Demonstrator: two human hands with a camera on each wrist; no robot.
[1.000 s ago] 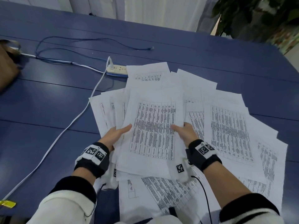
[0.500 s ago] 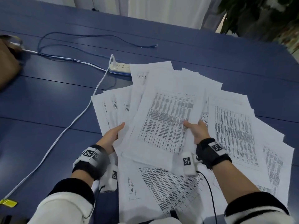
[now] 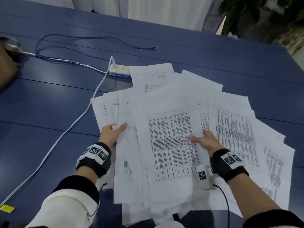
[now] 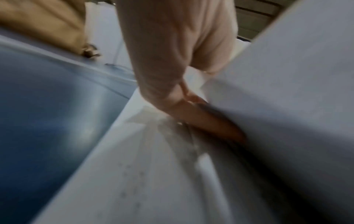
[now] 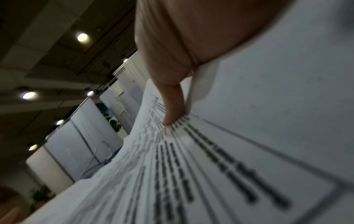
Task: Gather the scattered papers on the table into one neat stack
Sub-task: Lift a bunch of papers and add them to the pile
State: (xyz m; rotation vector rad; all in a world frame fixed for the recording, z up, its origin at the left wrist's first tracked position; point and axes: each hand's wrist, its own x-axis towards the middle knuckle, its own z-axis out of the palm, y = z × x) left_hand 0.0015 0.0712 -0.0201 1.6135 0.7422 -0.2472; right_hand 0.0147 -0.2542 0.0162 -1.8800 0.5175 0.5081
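Note:
Several white printed papers lie fanned over the blue table [image 3: 49, 99]. My left hand [image 3: 115, 131] pinches the left-hand sheets [image 3: 107, 111], thumb on top and fingers underneath; the blurred left wrist view shows the same hand [image 4: 172, 68] and paper [image 4: 134, 166]. My right hand [image 3: 203, 139] grips the right edge of a bundle topped by a sheet with a printed table [image 3: 171, 142]. In the right wrist view its thumb [image 5: 172, 106] presses on that printed sheet [image 5: 191, 174]. More sheets spread out to the right [image 3: 235, 134] and at the far side [image 3: 151, 79].
A white power strip [image 3: 120, 69] sits just beyond the papers, with a white cable [image 3: 70, 127] running to the near left edge. A blue cable [image 3: 82, 40] loops across the far table. A brown bag [image 3: 6, 66] is at the left, a plant [image 3: 263, 17] at the far right.
The top printed sheet, tilted clockwise half a second ago, now lies straight over the middle of the pile. My left thumb has moved onto the left-hand sheets.

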